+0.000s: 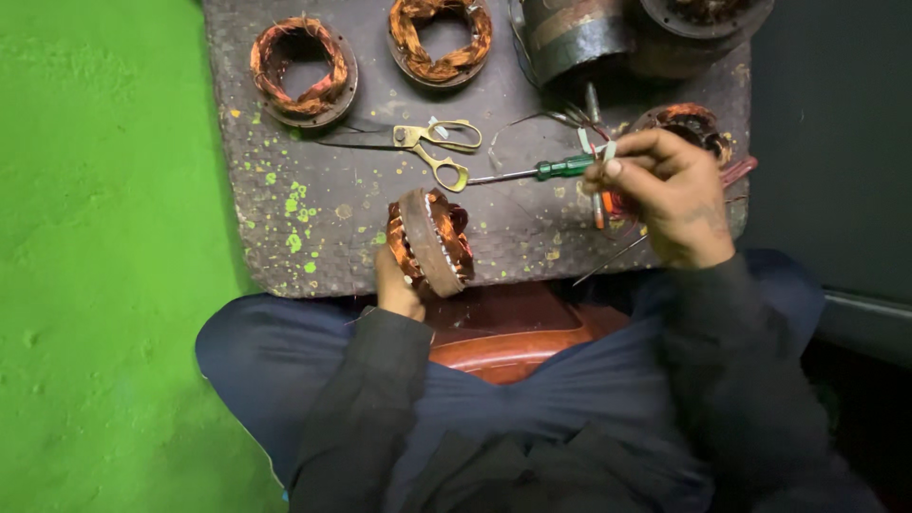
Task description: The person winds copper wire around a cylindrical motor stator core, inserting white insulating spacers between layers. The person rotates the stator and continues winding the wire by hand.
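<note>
- Near the frame's centre, the left hand (397, 285) grips a copper-wound stator (432, 240) on edge at the tabletop (323, 228) rim.
- Right of it, the right hand (665, 190) pinches thin wires (597, 152) beside a green screwdriver (560, 169).
- Brass scissors (437, 147) lie between 2 coils, (302, 71) and (440, 38), and the stator.

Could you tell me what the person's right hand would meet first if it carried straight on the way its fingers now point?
Probably the green-handled screwdriver: the right hand points leftward across the dark paint-speckled board, fingertips beside its handle. Beyond lie brass-handled scissors.
</note>
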